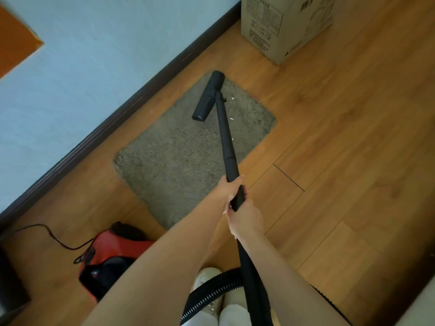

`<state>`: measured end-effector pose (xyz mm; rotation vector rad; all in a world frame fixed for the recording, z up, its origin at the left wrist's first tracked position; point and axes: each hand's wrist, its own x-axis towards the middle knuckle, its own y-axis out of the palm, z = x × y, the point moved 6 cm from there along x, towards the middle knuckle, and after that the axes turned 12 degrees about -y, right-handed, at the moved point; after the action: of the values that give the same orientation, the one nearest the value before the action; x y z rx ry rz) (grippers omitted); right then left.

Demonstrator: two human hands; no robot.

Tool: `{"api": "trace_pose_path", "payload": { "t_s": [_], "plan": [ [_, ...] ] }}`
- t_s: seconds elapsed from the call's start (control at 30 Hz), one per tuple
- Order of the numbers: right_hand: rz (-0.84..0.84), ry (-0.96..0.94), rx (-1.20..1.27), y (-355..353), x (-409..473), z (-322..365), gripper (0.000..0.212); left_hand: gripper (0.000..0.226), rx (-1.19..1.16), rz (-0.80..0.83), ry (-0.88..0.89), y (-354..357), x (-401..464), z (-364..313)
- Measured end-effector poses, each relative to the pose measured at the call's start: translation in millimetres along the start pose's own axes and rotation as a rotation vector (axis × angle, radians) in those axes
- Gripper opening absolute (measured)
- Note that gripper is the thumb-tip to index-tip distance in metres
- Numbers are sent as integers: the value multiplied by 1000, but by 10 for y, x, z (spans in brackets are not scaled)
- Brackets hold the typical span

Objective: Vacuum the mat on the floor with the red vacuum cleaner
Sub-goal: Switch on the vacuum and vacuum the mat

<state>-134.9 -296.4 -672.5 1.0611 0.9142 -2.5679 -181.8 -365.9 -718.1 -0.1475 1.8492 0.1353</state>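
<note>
Both hands clamp wand (227,137): left grip (229,188) ahead, right grip (244,218) behind. Nozzle (208,96) on mat (179,156), 11 o'clock from grips. Red vacuum (110,260) at 7 o'clock.

One mat (188,147), one vacuum (113,255), one box (282,27).

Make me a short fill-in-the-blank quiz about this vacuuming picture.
1. The black floor head rests on the grey ____.
2. The vacuum body is ____ in colour.
3. The left hand and right hand both grip the black ____.
4. A cardboard ____ stands near the wall.

Missing words: mat; red; tube; box
</note>
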Motion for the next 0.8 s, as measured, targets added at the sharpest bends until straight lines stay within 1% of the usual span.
{"api": "trace_pose_path", "payload": {
  "t_s": [0.13,0.43,0.63,0.8],
  "plan": [
    [4,6,-22,-12,106,-43,43,28,12,-23,5,66,107,-6],
    [0,60,-12,-27,243,-38,35,26,31,-25,14,103,224,-117],
    [-9,77,2,-58,245,-59,36,17,61,-15,15,176,221,-144],
    [-11,106,5,-126,190,-111,36,24,77,-9,-7,260,204,-95]
  ]
}}
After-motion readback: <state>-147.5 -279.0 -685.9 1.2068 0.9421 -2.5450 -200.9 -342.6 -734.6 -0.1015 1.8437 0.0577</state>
